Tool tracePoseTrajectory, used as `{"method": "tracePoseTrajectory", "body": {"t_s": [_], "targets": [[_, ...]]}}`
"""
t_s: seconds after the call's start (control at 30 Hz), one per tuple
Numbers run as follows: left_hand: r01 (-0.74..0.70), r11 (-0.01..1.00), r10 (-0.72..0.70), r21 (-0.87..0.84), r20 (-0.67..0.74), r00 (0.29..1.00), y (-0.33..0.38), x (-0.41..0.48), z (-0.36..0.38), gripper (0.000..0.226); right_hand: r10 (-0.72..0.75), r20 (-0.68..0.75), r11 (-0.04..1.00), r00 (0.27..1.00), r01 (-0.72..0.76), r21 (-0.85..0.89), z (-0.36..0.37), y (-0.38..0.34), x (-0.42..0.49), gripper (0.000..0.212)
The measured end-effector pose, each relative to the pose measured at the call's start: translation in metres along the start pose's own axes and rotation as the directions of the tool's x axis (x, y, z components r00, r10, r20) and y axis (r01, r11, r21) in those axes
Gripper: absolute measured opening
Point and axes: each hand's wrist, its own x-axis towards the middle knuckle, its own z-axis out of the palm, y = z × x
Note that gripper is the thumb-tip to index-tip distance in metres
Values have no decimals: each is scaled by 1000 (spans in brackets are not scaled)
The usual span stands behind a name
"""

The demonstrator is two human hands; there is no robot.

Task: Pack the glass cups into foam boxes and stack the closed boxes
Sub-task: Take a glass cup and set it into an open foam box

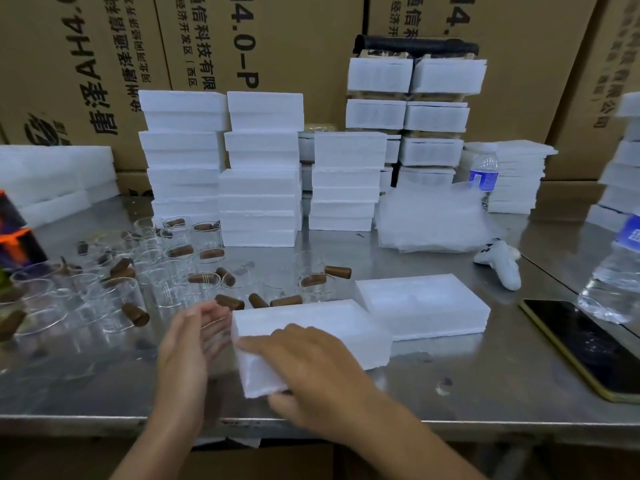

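foam box [311, 327]: near end covered by right hand [311, 370], inside not seen | left hand [192, 341]: fingers blurred, grasp not determinable | phone [585, 348]: cropped by right edge | water bottle [613, 289]: cropped by right edge, label blurred

Gripping a white foam box [329, 317] at the near edge of a steel table [485, 386] with the right hand [318, 368], thumb under its corner; left hand [192, 344] straight-fingered just beside the box's left end. Beyond, glass cups [166, 292] among brown stoppers [136, 314], and stacks of closed boxes [259, 202].
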Motion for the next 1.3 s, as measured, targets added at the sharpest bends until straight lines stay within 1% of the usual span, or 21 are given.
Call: {"method": "tracePoseTrajectory", "body": {"t_s": [0.07,0.1,0.17,0.23,0.3,0.37,0.4,0.47,0.5,0.6,0.7,0.87,1.0,1.07,1.13,1.17,1.2,1.23,1.27,1.3], "targets": [[-39,999,39,3,1,999,2,-2,-9,27,36,32,994,999,-33,-109,13,2,9,60],[-81,995,79,53,28,996,4,-4,-14,25,62,38,986,997,-55,-156,17,3,13,61],[-178,964,147,198,163,976,7,-6,-19,23,95,36,977,995,-86,-195,24,3,20,63],[-248,927,153,282,319,935,7,-8,-21,20,116,57,986,992,-108,-129,24,3,22,65],[-308,894,152,326,427,891,4,-9,-23,13,112,71,993,991,-108,-55,16,9,16,65],[-417,822,179,387,520,835,-1,-9,-27,19,144,56,989,988,-141,-52,5,22,1,62],[-473,777,182,415,571,800,-3,-7,-29,27,170,43,984,984,-167,-67,0,31,-8,60],[-547,696,145,465,655,742,-8,-4,-30,43,234,30,968,972,-230,-96,-8,47,-24,57],[-562,664,115,493,675,729,-9,-1,-29,47,275,38,958,961,-271,-91,-10,54,-30,55],[-580,597,68,554,686,725,-10,9,-25,40,361,83,932,929,-362,4,-8,62,-32,50],[-585,595,59,552,695,716,-12,22,-23,36,381,73,922,922,-384,38,1,64,-24,45],[-579,611,24,540,719,695,-18,46,-22,34,413,36,911,910,-413,-6,10,68,-10,44],[-593,580,-7,559,731,683,-23,62,-17,32,418,24,906,908,-415,-81,12,71,1,45],[-605,565,-7,561,736,677,-24,67,-15,33,409,41,908,912,-402,-120,12,73,5,47],[-612,572,20,547,736,677,-26,69,-16,37,379,32,921,925,-373,-113,10,77,7,48],[-610,588,45,531,732,680,-28,68,-17,39,363,-8,928,932,-363,-89,8,79,9,47],[-609,604,68,514,728,682,-29,67,-18,42,353,-84,932,932,-357,-53,5,83,13,43],[-611,611,85,503,726,682,-31,65,-19,46,355,-183,932,917,-362,-3,1,87,18,38],[-615,609,91,501,726,682,-31,63,-19,52,383,-271,922,883,-383,56,-3,93,25,32],[-611,610,89,504,723,685,-31,61,-19,58,430,-318,902,845,-416,115,-6,100,33,28]]}}
